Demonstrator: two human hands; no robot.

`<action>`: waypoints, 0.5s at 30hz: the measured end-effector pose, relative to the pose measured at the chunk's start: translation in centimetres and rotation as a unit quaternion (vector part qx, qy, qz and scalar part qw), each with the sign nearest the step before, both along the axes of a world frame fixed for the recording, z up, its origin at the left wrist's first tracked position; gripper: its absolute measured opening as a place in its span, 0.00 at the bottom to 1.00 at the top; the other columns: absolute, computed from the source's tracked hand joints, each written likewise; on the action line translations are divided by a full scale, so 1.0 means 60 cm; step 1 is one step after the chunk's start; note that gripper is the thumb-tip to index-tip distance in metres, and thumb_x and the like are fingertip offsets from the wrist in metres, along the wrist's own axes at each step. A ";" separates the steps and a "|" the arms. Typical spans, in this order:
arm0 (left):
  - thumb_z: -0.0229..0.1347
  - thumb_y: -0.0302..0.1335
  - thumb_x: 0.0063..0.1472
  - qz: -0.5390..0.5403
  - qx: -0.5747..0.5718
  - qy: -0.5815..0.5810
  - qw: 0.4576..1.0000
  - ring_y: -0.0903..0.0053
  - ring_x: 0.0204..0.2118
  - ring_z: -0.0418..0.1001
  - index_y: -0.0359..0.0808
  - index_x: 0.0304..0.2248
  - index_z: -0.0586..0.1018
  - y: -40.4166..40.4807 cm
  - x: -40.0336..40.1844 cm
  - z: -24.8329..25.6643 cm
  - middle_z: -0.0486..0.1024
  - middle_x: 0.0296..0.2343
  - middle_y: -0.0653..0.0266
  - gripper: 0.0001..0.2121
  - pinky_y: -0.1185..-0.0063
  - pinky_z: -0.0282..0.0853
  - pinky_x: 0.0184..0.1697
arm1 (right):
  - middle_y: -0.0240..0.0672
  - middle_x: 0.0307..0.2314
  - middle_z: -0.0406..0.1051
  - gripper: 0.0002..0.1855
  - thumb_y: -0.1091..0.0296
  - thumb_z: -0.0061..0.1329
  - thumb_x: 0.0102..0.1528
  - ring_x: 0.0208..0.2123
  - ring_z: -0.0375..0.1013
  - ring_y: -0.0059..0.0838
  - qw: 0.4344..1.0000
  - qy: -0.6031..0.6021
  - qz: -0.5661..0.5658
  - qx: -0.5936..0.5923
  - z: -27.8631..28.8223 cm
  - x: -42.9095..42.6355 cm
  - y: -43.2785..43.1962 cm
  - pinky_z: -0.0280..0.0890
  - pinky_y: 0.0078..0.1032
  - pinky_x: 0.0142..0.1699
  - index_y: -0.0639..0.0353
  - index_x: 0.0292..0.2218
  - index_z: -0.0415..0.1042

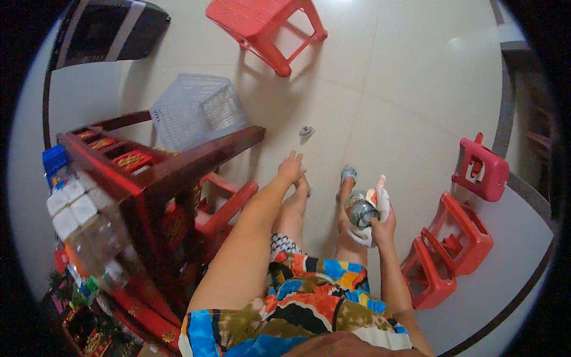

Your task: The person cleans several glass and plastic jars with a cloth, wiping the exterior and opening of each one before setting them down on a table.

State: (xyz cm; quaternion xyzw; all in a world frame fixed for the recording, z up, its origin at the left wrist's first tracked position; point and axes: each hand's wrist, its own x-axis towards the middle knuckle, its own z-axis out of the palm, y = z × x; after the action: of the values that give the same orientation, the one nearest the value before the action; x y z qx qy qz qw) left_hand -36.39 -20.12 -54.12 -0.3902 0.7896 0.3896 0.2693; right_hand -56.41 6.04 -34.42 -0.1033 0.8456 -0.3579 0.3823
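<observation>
My right hand [384, 227] grips a clear glass vessel [359, 206] together with a white cloth [382, 201] that has an orange-red patch. The thumb lies at the vessel's near end, and the cloth hangs out on both sides. My left hand [291, 169] is stretched forward over my left foot, its fingers spread, with nothing visible in it. Beyond those fingertips a small crumpled grey-white scrap [306, 131] rests on the tiled floor [401, 111]; the hand is apart from it.
A red plastic stool [267, 26] stands ahead. At left are a white plastic basket [183, 111], a dark red carved wooden stand [200, 154], and blurred packs of white tissue or paper [73, 207]. More red stools [464, 236] line the right wall. A black case [116, 31] is far left.
</observation>
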 end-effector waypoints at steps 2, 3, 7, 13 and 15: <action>0.62 0.41 0.56 -0.028 0.019 -0.072 0.997 0.54 0.57 0.66 0.42 0.58 0.66 -0.011 -0.009 -0.033 0.53 0.62 0.51 0.32 0.62 0.70 0.54 | 0.43 0.45 0.72 0.33 0.84 0.47 0.41 0.50 0.71 0.37 1.000 0.005 -0.025 -0.014 -0.011 0.015 0.022 0.62 0.27 0.57 0.68 0.52 0.66; 0.63 0.40 0.55 -0.041 0.017 -0.062 0.997 0.53 0.56 0.66 0.42 0.57 0.67 -0.008 -0.014 -0.052 0.52 0.62 0.51 0.32 0.62 0.70 0.53 | 0.43 0.45 0.72 0.33 0.84 0.47 0.41 0.50 0.71 0.37 1.000 0.001 -0.028 -0.006 -0.013 0.023 0.025 0.62 0.27 0.57 0.68 0.52 0.66; 0.63 0.40 0.55 -0.043 0.034 -0.070 0.996 0.54 0.56 0.67 0.42 0.56 0.69 -0.006 -0.042 -0.116 0.47 0.64 0.52 0.30 0.60 0.70 0.53 | 0.41 0.45 0.71 0.33 0.84 0.46 0.41 0.50 0.70 0.35 0.997 -0.025 -0.069 -0.018 0.013 0.042 -0.002 0.61 0.27 0.57 0.69 0.53 0.66; 0.64 0.43 0.55 -0.004 0.082 -0.119 0.989 0.55 0.60 0.63 0.39 0.60 0.64 0.014 -0.094 -0.224 0.38 0.66 0.52 0.37 0.60 0.67 0.57 | 0.38 0.46 0.70 0.33 0.82 0.49 0.44 0.50 0.69 0.31 0.989 -0.055 -0.134 0.012 0.054 0.055 -0.027 0.61 0.27 0.57 0.68 0.54 0.64; 0.64 0.41 0.54 0.026 0.076 -0.108 0.991 0.52 0.60 0.61 0.42 0.61 0.63 0.015 -0.077 -0.290 0.38 0.66 0.50 0.38 0.62 0.63 0.60 | 0.39 0.47 0.70 0.33 0.82 0.50 0.45 0.50 0.69 0.31 0.990 -0.041 -0.133 0.018 0.059 0.053 -0.033 0.61 0.27 0.57 0.68 0.55 0.63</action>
State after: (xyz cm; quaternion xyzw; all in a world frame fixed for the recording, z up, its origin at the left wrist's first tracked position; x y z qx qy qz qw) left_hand -41.02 -19.22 -71.49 -0.4285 0.7135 0.4111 0.3718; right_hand -53.23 4.07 -30.87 0.0317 0.8420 -0.3938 0.3672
